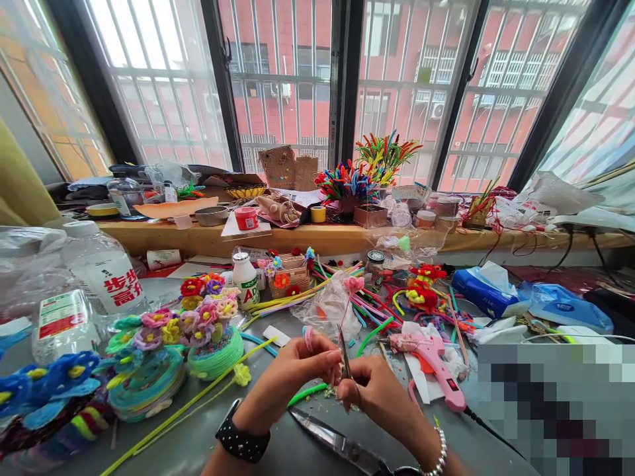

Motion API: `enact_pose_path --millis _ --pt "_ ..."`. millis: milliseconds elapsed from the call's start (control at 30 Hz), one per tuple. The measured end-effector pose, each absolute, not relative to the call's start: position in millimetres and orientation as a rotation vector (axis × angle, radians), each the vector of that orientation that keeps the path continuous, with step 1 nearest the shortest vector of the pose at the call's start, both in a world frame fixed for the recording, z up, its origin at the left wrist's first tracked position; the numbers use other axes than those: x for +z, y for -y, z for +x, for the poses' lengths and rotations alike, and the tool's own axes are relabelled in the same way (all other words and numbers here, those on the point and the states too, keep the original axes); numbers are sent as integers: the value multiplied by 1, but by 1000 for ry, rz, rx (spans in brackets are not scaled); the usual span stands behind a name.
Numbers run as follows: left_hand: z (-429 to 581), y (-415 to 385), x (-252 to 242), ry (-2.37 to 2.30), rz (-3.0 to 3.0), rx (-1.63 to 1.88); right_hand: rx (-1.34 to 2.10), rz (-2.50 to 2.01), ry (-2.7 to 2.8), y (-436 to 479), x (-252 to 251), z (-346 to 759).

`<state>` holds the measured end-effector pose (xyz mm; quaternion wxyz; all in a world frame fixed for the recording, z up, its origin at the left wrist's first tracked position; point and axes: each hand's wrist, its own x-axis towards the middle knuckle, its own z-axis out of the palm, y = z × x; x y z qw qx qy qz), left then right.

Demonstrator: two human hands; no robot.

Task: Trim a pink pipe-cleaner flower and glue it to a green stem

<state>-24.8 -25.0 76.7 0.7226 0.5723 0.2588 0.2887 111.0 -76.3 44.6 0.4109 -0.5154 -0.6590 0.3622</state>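
Observation:
My left hand [305, 363] has its fingers pinched around a thin pink pipe cleaner, mostly hidden by the fingers. A pink fuzzy loop [308, 338] shows above its knuckles. In my right hand [380, 390] is a small pair of scissors [344, 350], blades pointing up beside the left fingertips. Just beyond them a pink pipe-cleaner flower [354, 284] stands on a thin stem; whether that stem reaches my fingers I cannot tell. Small fibre clippings and a green pipe cleaner [305, 395] lie beneath the hands. Larger scissors [337, 441] rest on the table nearer me.
Pipe-cleaner flower pots [218, 354] crowd the left, near a plastic jug [102, 271]. A pink glue gun [431, 363] with its cord lies right. Behind are a white bottle [244, 281], loose pipe cleaners [292, 291] and a blue tissue pack [486, 291]. The window ledge is cluttered.

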Motion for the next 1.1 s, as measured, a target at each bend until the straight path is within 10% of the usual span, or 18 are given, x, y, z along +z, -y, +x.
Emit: enact_pose_path --millis 1100 --pt "-29 18 77 -617 1395 592 860 -1335 1779 75 42 116"
